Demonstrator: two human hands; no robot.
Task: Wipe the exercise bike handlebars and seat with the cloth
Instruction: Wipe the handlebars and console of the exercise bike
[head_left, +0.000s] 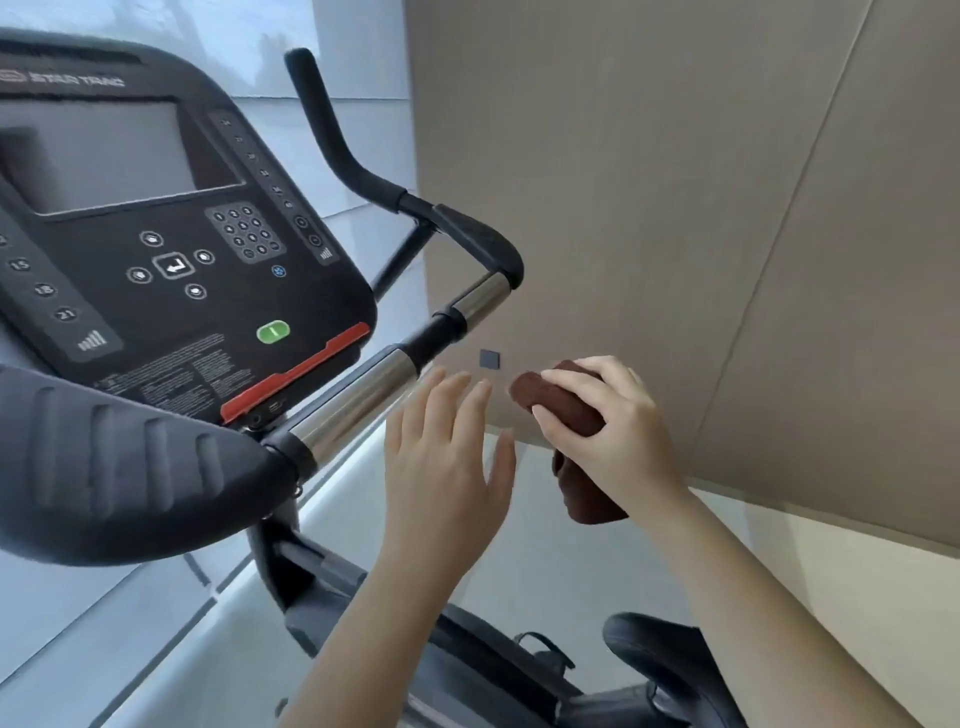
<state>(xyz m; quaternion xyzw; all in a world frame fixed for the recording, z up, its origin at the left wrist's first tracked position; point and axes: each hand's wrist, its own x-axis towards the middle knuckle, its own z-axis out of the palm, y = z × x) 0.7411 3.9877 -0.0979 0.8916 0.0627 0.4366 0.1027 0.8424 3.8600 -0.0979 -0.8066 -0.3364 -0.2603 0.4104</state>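
The exercise bike's right handlebar runs up and right from the console, with chrome sections and black grips that bend up to a horn. A grey ribbed elbow pad fills the lower left. My right hand is shut on a bunched dark brown cloth, held in the air just right of the bar and apart from it. My left hand is flat with its fingers spread, just below and right of the chrome section, holding nothing. The seat is out of view.
The black console with screen, keypad, green button and red strip sits upper left. A beige wall stands close on the right. A pedal with strap and the bike frame lie below over the pale floor.
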